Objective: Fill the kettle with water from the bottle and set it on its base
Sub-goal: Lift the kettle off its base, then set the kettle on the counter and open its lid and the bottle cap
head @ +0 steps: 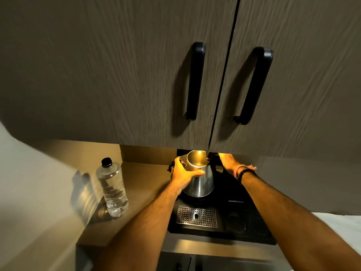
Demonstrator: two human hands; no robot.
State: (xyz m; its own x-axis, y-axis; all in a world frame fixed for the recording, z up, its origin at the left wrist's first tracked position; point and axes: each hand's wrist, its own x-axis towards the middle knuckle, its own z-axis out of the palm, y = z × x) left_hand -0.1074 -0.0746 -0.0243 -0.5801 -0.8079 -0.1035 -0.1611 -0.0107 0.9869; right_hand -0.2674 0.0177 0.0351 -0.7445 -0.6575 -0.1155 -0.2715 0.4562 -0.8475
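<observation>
Head view: left hand (183, 173) clamped round the open kettle (197, 177), right hand (227, 162) behind it, grip hidden; capped bottle (112, 189) stands upright off left, nearer the left hand.

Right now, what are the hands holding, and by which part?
The left hand grips the steel kettle around its upper body. The right hand reaches behind the kettle; its grip is hidden.
</observation>
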